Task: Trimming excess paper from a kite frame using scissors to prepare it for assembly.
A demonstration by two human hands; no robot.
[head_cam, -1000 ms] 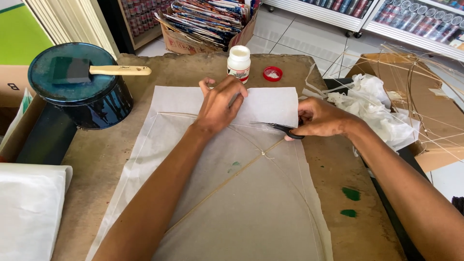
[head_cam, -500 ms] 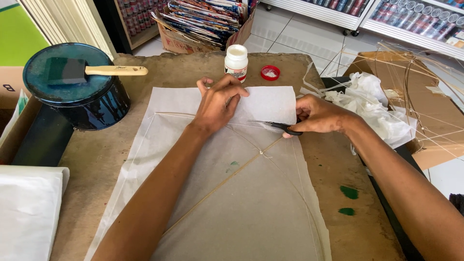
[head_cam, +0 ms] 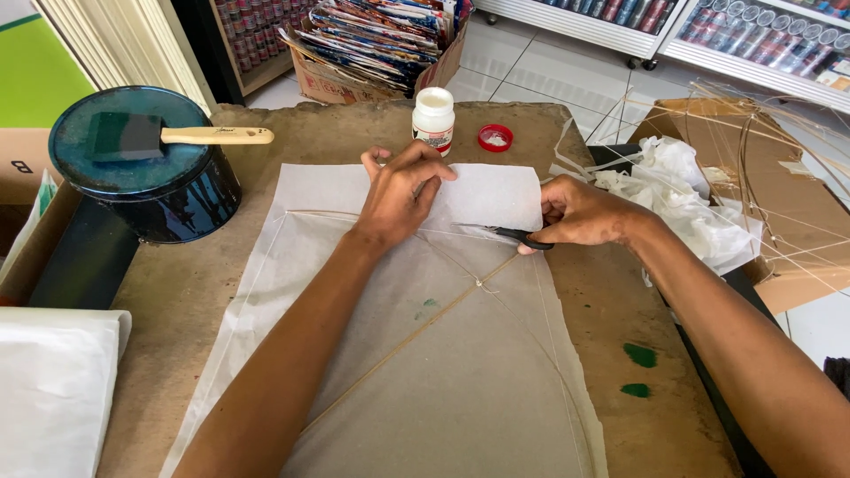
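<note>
White paper [head_cam: 496,195] partly hides scissors [head_cam: 513,235] under the right hand [head_cam: 584,212].

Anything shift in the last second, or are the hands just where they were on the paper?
Barely. The left hand has crept slightly right along the white paper sheet, still pressing it flat. The right hand keeps hold of the scissors at the sheet's right edge, with no clear advance. The glue bottle, red cap, foam brush and dark can stayed put.
</note>
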